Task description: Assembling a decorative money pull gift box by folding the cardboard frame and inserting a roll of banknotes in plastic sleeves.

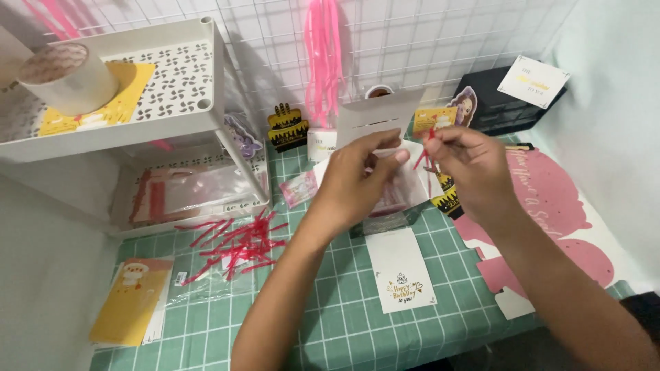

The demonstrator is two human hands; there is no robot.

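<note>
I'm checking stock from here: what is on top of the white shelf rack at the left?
On the white shelf rack top tier lie a white tape roll, on its side, and a yellow card under it. How far the card extends beneath the roll is hidden.

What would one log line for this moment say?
left hand: holds clear bag | right hand: pinches red twist tie | loose red ties on green mat

Over the green gridded bench [330,323], the left hand [357,180] pinches a small clear plastic bag [399,196] while the right hand [474,165] holds a thin red twist tie [423,156] at its top. Loose red twist ties [237,244] lie scattered near the white tiered shelf [137,103].
</note>
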